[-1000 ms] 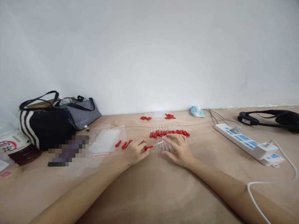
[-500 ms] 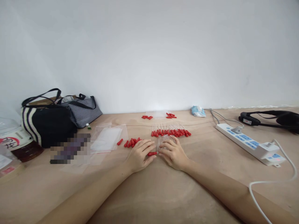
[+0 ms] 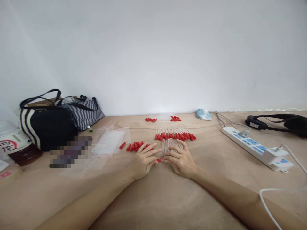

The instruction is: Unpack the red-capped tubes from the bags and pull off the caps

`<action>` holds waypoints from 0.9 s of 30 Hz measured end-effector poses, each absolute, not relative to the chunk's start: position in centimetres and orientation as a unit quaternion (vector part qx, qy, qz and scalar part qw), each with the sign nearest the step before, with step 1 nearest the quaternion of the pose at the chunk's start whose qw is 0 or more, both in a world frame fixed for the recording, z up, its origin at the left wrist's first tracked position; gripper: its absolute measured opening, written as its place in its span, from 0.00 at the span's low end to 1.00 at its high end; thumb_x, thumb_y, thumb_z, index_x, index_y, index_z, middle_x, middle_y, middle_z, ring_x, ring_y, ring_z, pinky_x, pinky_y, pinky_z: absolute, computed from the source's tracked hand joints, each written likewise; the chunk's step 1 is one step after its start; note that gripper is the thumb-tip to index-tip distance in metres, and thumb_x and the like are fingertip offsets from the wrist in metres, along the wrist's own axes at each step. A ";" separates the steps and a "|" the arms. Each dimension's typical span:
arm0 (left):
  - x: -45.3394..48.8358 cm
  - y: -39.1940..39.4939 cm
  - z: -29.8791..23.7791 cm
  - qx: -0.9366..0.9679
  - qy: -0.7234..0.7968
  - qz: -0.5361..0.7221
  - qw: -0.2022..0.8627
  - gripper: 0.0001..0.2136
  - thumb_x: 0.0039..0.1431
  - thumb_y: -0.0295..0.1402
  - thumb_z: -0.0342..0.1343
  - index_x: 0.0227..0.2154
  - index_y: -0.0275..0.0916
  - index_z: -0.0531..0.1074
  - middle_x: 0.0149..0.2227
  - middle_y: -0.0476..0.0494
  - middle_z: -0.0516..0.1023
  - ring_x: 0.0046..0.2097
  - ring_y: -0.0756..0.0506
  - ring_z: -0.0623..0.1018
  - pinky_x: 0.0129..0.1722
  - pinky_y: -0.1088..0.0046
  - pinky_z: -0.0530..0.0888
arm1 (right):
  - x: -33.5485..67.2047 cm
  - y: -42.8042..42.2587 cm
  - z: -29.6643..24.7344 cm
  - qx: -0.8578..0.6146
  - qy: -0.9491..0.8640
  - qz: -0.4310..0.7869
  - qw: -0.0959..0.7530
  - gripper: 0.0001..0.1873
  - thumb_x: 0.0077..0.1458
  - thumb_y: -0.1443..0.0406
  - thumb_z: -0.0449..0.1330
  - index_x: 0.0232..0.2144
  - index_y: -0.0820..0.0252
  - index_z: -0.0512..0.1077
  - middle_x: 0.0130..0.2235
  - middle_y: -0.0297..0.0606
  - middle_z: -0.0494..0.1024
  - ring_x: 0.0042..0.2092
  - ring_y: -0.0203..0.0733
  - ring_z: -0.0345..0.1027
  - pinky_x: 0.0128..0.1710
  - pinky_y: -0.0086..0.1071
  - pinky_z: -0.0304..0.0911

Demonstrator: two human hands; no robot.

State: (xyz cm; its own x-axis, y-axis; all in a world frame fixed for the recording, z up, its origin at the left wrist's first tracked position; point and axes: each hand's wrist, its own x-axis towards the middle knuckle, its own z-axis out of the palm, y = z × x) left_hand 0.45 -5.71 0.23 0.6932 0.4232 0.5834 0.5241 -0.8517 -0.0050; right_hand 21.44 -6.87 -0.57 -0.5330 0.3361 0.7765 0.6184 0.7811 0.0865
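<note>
Low over the table, my left hand [image 3: 143, 162] pinches a red rubber bulb [image 3: 158, 160] between thumb and fingers. My right hand [image 3: 181, 159] is closed on a thin clear dropper tube [image 3: 162, 159], whose end meets the bulb; how far it sits inside I cannot tell. Several loose clear tubes [image 3: 165, 147] lie behind and partly under my right fingers. Just beyond my left hand is a pile of loose red bulbs [image 3: 136, 146]. Farther back, a row of droppers [image 3: 176, 136] lies with red bulbs toward me and tubes pointing away.
More red-bulbed droppers [image 3: 176, 118] and a clear bag lie near the wall. Clear plastic bags [image 3: 109, 143], a pixelated object [image 3: 70, 152], two handbags [image 3: 48, 127] and a large bottle [image 3: 22, 147] stand left. To the right are a power strip [image 3: 254, 147], blue-white packet [image 3: 203, 114] and black headset [image 3: 275, 122].
The bulb between my hands now shows a short length of clear tube at its right end. My left hand has shifted slightly, its fingers more spread; my right hand stays nearly in place.
</note>
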 end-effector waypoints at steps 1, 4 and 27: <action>0.4 -5.8 0.3 -0.917 -0.257 -0.293 0.086 0.09 0.58 0.30 0.47 0.28 0.40 0.72 0.46 0.49 0.74 0.55 0.45 0.64 0.55 0.58 0.55 | 21.4 -6.9 -0.6 -0.278 -0.857 -0.178 0.397 0.06 0.54 0.65 0.53 0.30 0.55 0.71 0.30 0.30 0.76 0.41 0.37 0.64 0.55 0.45 0.39; 0.4 -5.8 0.5 -0.918 -0.254 -0.292 0.082 0.09 0.58 0.29 0.47 0.28 0.40 0.71 0.46 0.50 0.74 0.55 0.44 0.64 0.55 0.58 0.55 | 21.5 -7.0 -0.6 -0.279 -0.856 -0.171 0.400 0.07 0.54 0.65 0.53 0.30 0.56 0.71 0.30 0.31 0.76 0.40 0.37 0.64 0.54 0.46 0.39; -7.1 -2.6 3.0 -0.684 -0.599 -0.416 0.011 0.13 0.50 0.30 0.48 0.39 0.36 0.69 0.34 0.45 0.68 0.29 0.50 0.72 0.31 0.74 0.71 | 23.8 -4.4 -1.8 -0.438 -0.770 -0.044 0.463 0.14 0.56 0.67 0.45 0.41 0.61 0.68 0.29 0.39 0.69 0.31 0.37 0.63 0.33 0.31 0.60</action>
State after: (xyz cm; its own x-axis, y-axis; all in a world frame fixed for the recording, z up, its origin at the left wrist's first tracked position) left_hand -7.05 -2.62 2.97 -0.0642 0.8105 0.5822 0.8290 -0.2815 0.4833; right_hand 23.80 -4.44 -1.79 -0.1883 0.6330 0.7509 0.7138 0.6133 -0.3380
